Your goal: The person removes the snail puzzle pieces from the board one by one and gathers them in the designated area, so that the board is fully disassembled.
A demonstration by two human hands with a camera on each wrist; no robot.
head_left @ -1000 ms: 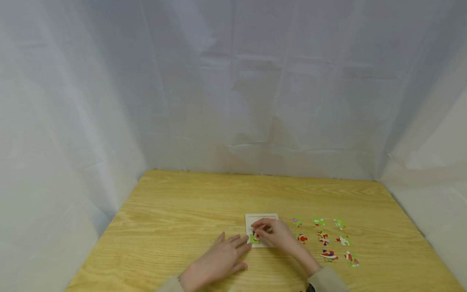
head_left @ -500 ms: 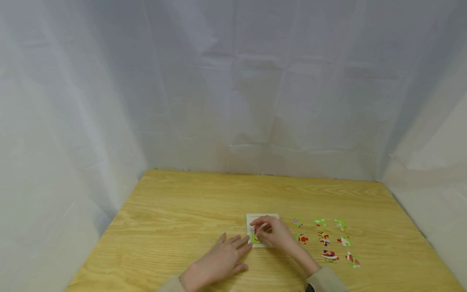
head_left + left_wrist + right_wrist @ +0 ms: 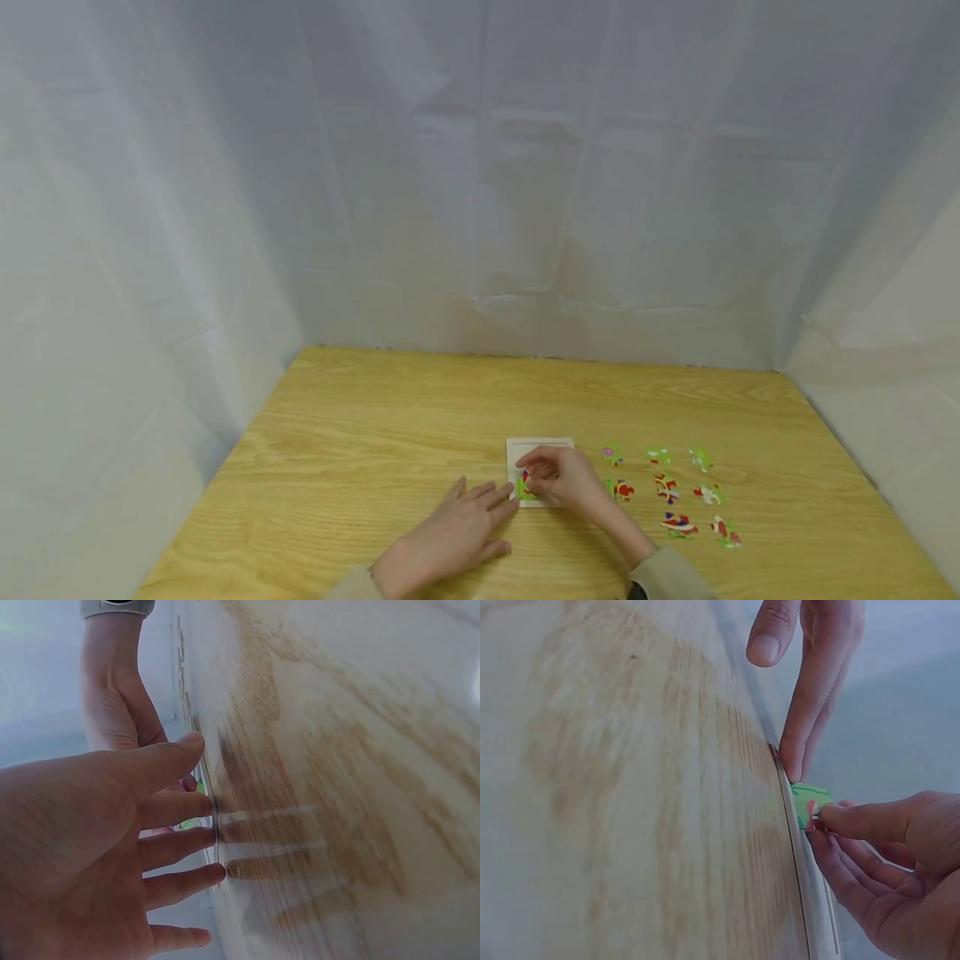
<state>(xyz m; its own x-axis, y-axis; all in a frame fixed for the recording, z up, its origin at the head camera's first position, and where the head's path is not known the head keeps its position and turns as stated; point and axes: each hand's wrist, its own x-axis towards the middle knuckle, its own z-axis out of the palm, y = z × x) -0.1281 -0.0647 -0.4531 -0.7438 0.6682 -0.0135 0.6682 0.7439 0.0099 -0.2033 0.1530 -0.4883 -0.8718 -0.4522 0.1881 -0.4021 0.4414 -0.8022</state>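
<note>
In the head view, a small pale puzzle board (image 3: 522,454) lies on the table, partly hidden by my right hand (image 3: 572,483). At its lower left corner sits a patch of green, red and blue puzzle pieces. The thumb and fingertips of my right hand pinch a small piece there. Seen from the right wrist, a green puzzle piece (image 3: 808,799) with a pink-and-white mark stands at those fingertips, which partly cover it. My left hand (image 3: 453,531) lies spread with straight fingers, palm down, its fingertips right at the board's left edge. The thumb points away from the board.
Right of the board lie several loose puzzle pieces in rough rows, among them a pink-flowered one (image 3: 611,455), a red one (image 3: 623,490) and a red-striped one (image 3: 678,524). White sheeting (image 3: 525,208) hangs around the back and sides of the wooden table (image 3: 360,425).
My right hand stays over the board's lower left, its fingertips shifting slightly with the pinched piece. My left hand and the loose pieces keep their places.
</note>
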